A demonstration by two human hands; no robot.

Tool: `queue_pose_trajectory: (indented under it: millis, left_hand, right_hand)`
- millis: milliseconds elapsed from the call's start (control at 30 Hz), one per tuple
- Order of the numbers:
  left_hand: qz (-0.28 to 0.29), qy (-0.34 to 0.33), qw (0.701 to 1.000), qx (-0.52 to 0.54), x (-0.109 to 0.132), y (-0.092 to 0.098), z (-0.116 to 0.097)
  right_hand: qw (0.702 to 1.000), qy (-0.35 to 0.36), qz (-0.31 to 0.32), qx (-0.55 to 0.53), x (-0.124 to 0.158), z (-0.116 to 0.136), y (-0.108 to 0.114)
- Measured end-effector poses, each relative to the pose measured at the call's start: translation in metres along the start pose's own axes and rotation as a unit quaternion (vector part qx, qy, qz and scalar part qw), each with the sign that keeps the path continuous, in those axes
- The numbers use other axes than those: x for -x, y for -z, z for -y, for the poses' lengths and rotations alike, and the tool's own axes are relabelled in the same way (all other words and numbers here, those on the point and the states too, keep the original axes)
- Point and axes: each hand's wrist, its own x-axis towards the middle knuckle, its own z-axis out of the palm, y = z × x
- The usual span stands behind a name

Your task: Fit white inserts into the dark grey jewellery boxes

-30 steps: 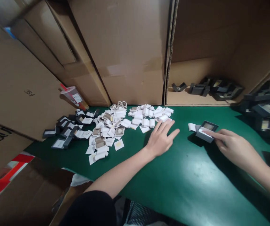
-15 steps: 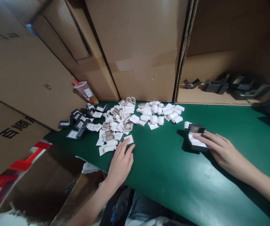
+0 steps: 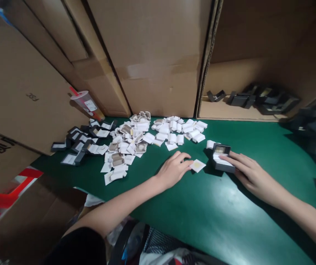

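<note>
The left hand (image 3: 174,170) lay on the green desk (image 3: 202,217) with its fingers curled in. Its fingertips were closed on the near edge of a small white card (image 3: 198,165), which seemed to be pinched between thumb and forefinger, though the view was too small to be sure. The card sat low over the desk, just right of those fingertips and just left of a little black box (image 3: 220,154), close to it but apart. The box stood open with a pale lining. The right hand (image 3: 250,175) rested on its near half with the fingers stretched flat, not wrapped round it. A small white piece (image 3: 210,144) lay touching the box's far left corner. Further left, well apart from both hands, a heap of white cards (image 3: 135,141) spread beside a cluster of dark boxes (image 3: 76,145), with a plastic cup (image 3: 85,105) leaning against cardboard cartons (image 3: 152,55) behind.
</note>
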Motion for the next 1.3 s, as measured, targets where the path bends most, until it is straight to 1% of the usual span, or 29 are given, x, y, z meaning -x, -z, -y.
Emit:
queue_pose_trajectory:
  millis: [67,133,233,300,367,433,600,667,733,867,967,1033,1100,1200,1300]
  left_hand:
    - [0.012,-0.053,0.999,0.003,-0.027,-0.008,0.008]
    - [0.008,-0.068,0.998,0.015,-0.052,-0.014,0.012]
    - [-0.006,-0.050,0.995,0.085,-0.078,-0.021,0.014]
    - [-0.024,-0.017,0.990,0.136,-0.086,-0.023,0.014]
    - [-0.053,0.020,0.983,0.177,-0.085,-0.024,0.013]
    - [-0.079,0.042,0.972,0.217,-0.080,-0.025,0.012]
    - [-0.087,0.058,0.951,0.290,-0.068,-0.026,-0.003]
    - [-0.093,0.056,0.948,0.300,-0.066,-0.026,-0.010]
    - [-0.102,0.041,0.950,0.293,-0.065,-0.025,-0.014]
    - [-0.118,0.011,0.950,0.288,-0.064,-0.023,-0.020]
    - [-0.144,0.012,0.935,0.323,-0.063,-0.024,-0.025]
    - [-0.162,0.025,0.919,0.358,-0.062,-0.025,-0.030]
    - [-0.163,0.027,0.906,0.389,-0.061,-0.026,-0.034]
    - [-0.144,0.000,0.901,0.409,-0.061,-0.027,-0.036]
    - [-0.160,-0.020,0.900,0.405,-0.062,-0.027,-0.035]
  right_hand:
    - [1.000,-0.007,0.009,-0.006,-0.001,0.002,0.003]
    - [1.000,-0.012,0.019,-0.010,-0.002,0.003,0.007]
    - [0.999,-0.025,0.024,-0.007,-0.003,0.006,0.015]
    - [0.999,-0.030,0.026,-0.001,-0.003,0.008,0.018]
    - [0.999,-0.027,0.027,0.004,-0.003,0.012,0.019]
    - [1.000,-0.017,0.023,0.003,-0.003,0.016,0.019]
    - [0.999,0.001,0.016,-0.050,-0.004,0.033,0.018]
    - [0.996,-0.013,-0.001,-0.087,-0.006,0.039,0.020]
    - [0.990,-0.042,-0.029,-0.131,-0.008,0.043,0.023]
    - [0.960,-0.132,-0.074,-0.234,-0.011,0.048,0.028]
    - [0.941,-0.180,-0.083,-0.275,-0.012,0.050,0.027]
    - [0.932,-0.197,-0.085,-0.292,-0.012,0.051,0.025]
    - [0.922,-0.214,-0.089,-0.311,-0.012,0.051,0.022]
    - [0.901,-0.238,-0.097,-0.349,-0.012,0.050,0.020]
    - [0.878,-0.244,-0.098,-0.401,-0.013,0.050,0.020]
